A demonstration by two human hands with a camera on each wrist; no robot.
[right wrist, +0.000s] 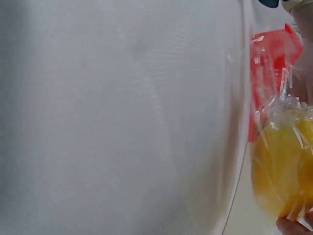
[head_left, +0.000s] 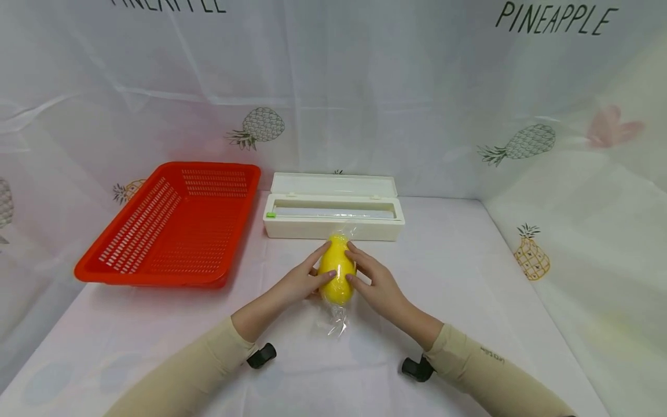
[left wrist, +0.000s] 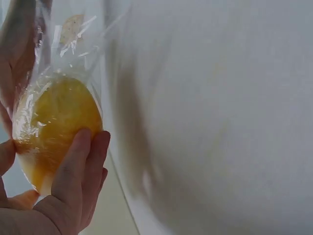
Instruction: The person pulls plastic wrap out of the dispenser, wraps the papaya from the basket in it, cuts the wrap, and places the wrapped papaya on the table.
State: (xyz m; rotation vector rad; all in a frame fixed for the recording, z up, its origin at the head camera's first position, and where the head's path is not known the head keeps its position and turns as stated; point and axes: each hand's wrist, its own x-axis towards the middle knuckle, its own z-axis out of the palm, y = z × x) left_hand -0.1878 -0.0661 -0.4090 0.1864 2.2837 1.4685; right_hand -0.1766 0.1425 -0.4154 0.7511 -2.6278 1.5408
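Both hands hold a smooth yellow, mango-like fruit (head_left: 339,278) wrapped in clear cling film. My left hand (head_left: 304,281) grips its left side, with thumb and fingers around it. From the right, my right hand (head_left: 380,289) holds it between thumb and fingers. A loose tail of film (head_left: 337,318) hangs off the near end, and a shorter twist sticks out at the far end. Creased film shows around the fruit (left wrist: 63,117) in the left wrist view. Only part of the fruit (right wrist: 281,161) appears at the right edge of the right wrist view.
Just beyond the hands stands a white cling film dispenser (head_left: 333,230), lid raised, with a green slider (head_left: 271,215). A red plastic basket (head_left: 156,279) sits to the left. Pineapple-print cloth (head_left: 365,116) hangs behind the white-covered table (head_left: 469,260).
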